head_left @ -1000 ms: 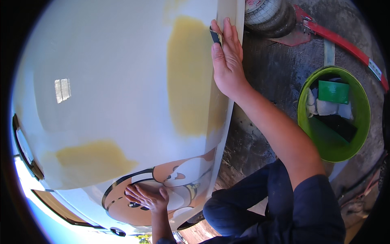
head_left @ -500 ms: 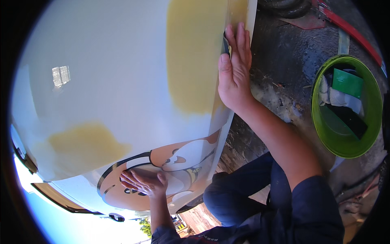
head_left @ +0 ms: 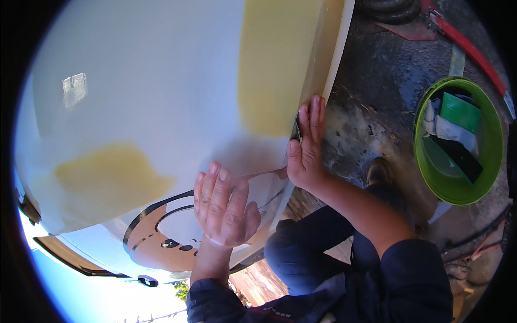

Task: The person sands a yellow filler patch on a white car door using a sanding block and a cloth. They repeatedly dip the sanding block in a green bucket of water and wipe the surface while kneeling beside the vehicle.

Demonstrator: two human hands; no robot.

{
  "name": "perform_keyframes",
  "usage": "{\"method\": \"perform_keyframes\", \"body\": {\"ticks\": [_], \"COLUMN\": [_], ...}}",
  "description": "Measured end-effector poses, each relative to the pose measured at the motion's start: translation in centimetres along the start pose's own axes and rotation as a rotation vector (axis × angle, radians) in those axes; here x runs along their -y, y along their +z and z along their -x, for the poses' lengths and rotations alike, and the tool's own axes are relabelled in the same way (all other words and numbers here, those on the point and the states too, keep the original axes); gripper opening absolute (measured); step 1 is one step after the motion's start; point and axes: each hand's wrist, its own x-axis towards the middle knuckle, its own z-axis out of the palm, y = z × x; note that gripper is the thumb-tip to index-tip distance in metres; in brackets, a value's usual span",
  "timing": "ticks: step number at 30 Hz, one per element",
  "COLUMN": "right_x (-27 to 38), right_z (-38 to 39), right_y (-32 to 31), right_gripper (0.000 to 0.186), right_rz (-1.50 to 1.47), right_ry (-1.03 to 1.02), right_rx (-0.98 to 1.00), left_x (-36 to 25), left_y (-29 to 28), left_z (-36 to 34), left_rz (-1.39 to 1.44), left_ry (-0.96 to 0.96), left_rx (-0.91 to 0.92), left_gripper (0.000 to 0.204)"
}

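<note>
A large white body panel (head_left: pixel 156 102) with two dull yellow filler patches fills the left and middle of the view. My right hand (head_left: pixel 306 145) presses a small dark sanding pad (head_left: pixel 297 129) flat against the panel's right edge, just below the tall yellow patch (head_left: pixel 280 59). The pad is mostly hidden under my fingers. My left hand (head_left: pixel 223 204) lies flat with fingers spread on the lower part of the panel, beside a dark curved stripe and a tan area (head_left: pixel 161 237). It holds nothing.
A green plastic basin (head_left: pixel 463 188) with cloths and a green sheet stands on the dirty ground at the right. A red bar (head_left: pixel 468 48) lies at the upper right. My knees and a shoe (head_left: pixel 379 172) are below the panel edge.
My right hand with the pad has slid down along the panel's edge toward me. My left hand has moved up the panel and spread flat. The view has shifted closer.
</note>
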Motion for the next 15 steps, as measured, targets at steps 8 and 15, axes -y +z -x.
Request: {"method": "perform_keyframes", "body": {"ticks": [8,15], "right_x": [-1.3,-2.0], "right_z": [-2.7,-2.5], "right_y": [-1.0,-1.0], "right_gripper": [0.066,0.066], "right_rz": [0.007,-0.007], "right_ry": [0.205,0.115], "right_rx": [0.029,0.068], "left_x": [1.5,1.4], "left_y": [3.0,4.0], "left_z": [-10.8,-10.0], "left_rz": [-0.249,-0.268], "left_ry": [0.050,-0.066], "left_rx": [0.011,0.048], "left_gripper": [0.034,0.040]}}
